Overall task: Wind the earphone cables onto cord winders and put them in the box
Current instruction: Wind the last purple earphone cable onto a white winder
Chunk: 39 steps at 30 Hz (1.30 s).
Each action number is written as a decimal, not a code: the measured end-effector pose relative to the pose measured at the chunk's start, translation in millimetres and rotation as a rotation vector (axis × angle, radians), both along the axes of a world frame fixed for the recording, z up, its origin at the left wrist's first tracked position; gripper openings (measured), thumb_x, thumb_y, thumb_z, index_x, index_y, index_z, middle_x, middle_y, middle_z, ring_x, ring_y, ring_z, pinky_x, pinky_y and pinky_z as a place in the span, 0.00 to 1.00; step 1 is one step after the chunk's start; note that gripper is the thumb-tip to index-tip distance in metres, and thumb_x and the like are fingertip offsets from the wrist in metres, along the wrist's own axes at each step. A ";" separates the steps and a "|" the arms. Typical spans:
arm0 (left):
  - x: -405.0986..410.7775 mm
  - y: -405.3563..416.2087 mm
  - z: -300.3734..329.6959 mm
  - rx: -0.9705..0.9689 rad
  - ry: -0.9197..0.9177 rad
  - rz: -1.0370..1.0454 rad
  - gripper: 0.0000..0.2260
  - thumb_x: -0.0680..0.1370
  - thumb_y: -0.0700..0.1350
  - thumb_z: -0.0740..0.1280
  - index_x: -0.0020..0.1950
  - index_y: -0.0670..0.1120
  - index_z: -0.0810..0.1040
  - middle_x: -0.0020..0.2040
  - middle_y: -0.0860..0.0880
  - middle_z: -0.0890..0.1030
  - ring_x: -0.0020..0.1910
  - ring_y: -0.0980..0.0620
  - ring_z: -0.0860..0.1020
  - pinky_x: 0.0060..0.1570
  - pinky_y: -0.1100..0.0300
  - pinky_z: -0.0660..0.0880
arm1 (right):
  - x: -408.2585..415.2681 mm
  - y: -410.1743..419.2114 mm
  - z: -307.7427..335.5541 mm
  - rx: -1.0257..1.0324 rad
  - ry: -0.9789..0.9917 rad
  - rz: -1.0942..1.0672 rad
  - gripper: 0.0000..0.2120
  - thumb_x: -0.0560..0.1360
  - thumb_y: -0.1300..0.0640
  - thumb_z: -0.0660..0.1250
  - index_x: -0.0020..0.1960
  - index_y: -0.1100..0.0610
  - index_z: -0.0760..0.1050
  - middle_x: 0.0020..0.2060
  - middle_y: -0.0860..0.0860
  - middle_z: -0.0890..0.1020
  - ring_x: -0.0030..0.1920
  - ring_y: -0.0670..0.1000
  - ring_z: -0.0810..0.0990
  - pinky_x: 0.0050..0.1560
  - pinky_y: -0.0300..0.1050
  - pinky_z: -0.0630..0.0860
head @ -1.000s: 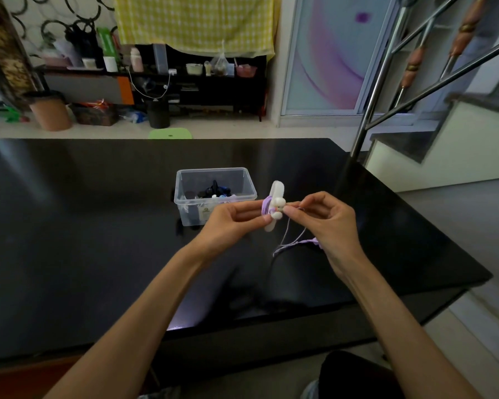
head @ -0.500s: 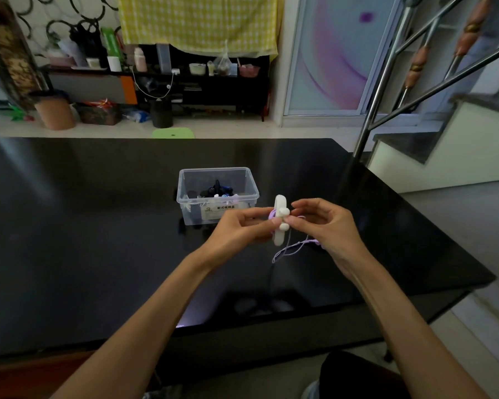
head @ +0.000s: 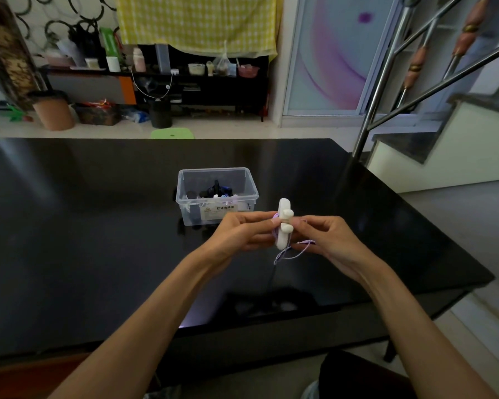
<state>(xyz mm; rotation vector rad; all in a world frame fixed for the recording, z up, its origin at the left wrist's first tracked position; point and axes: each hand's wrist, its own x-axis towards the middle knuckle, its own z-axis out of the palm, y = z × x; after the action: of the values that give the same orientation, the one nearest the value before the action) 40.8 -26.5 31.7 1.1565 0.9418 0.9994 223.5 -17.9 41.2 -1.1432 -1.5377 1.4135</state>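
- Broadly, a glossy black rectangular table (head: 98, 240) filled most of the head view, both forearms reaching out over its near edge.
- Behind it, a low dark shelf unit (head: 202, 87) with jars and bottles stood against the far wall under a yellow checked cloth (head: 196, 21).
- On the table's middle sat a clear plastic lidless box (head: 185, 197), a label on its front wall and small dark and pale items inside; it lay just beyond the hands.
- The left hand (head: 239, 234) pinched the white oblong plastic cord winder (head: 284, 223) from the left, fingers curled on it, holding it upright above the table.
- The right hand (head: 329, 243) pinched the thin lilac earphone cable (head: 293, 256) beside the winder's right face.
- The cable was partly wrapped round the winder's middle, a loose loop hanging below, clear of the tabletop.
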 end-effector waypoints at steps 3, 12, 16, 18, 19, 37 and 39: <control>0.0 0.8 3.2 -0.085 -0.030 -0.058 0.14 0.76 0.46 0.66 0.61 0.45 0.78 0.53 0.44 0.84 0.52 0.48 0.83 0.53 0.58 0.79 | 0.9 1.9 2.2 -0.147 0.086 0.005 0.13 0.67 0.52 0.68 0.50 0.55 0.81 0.43 0.51 0.86 0.43 0.46 0.84 0.39 0.34 0.78; -6.3 3.8 2.1 -0.220 -0.103 -0.165 0.12 0.74 0.45 0.66 0.56 0.45 0.80 0.51 0.46 0.84 0.48 0.53 0.83 0.49 0.61 0.80 | 9.9 8.1 2.4 -0.447 0.143 0.110 0.17 0.68 0.53 0.69 0.55 0.59 0.79 0.40 0.52 0.80 0.28 0.43 0.74 0.27 0.30 0.72; -14.3 6.9 1.7 -0.227 -0.091 -0.084 0.10 0.78 0.46 0.64 0.56 0.45 0.80 0.49 0.49 0.84 0.48 0.55 0.83 0.51 0.58 0.80 | 21.6 15.3 -2.1 -0.413 -0.030 -0.017 0.12 0.74 0.59 0.67 0.57 0.59 0.78 0.39 0.52 0.82 0.29 0.43 0.72 0.29 0.32 0.69; -18.2 7.2 0.8 -0.226 -0.071 -0.068 0.10 0.77 0.47 0.65 0.56 0.47 0.80 0.52 0.49 0.84 0.50 0.55 0.82 0.52 0.57 0.79 | 26.4 18.8 -6.3 -0.369 -0.097 -0.137 0.14 0.75 0.64 0.66 0.60 0.59 0.76 0.47 0.54 0.83 0.43 0.47 0.79 0.45 0.38 0.76; -19.4 6.9 0.0 -0.230 -0.054 -0.063 0.10 0.77 0.47 0.65 0.55 0.48 0.81 0.53 0.50 0.84 0.51 0.55 0.82 0.52 0.57 0.79 | 26.4 19.7 -8.1 -0.334 -0.113 -0.205 0.14 0.76 0.66 0.64 0.61 0.58 0.76 0.52 0.53 0.81 0.49 0.48 0.78 0.50 0.40 0.75; -11.6 5.8 -3.9 -0.276 -0.088 0.232 0.07 0.75 0.48 0.69 0.51 0.49 0.82 0.48 0.49 0.85 0.45 0.57 0.83 0.40 0.67 0.79 | -22.3 4.3 -17.5 0.294 -0.729 -0.078 0.08 0.79 0.53 0.60 0.50 0.51 0.79 0.41 0.48 0.82 0.42 0.48 0.79 0.47 0.48 0.76; -10.4 5.3 -6.5 -0.268 -0.061 0.266 0.08 0.74 0.49 0.70 0.51 0.49 0.82 0.49 0.50 0.85 0.46 0.58 0.83 0.38 0.68 0.79 | -25.4 -1.9 -13.4 0.455 -0.793 -0.059 0.08 0.78 0.51 0.60 0.47 0.48 0.78 0.42 0.47 0.83 0.45 0.50 0.80 0.49 0.50 0.76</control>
<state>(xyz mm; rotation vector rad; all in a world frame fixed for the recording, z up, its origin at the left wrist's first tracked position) 30.4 -21.2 25.2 0.7871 1.1619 1.0755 198.1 -19.8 27.8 -1.5133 -2.1837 0.5028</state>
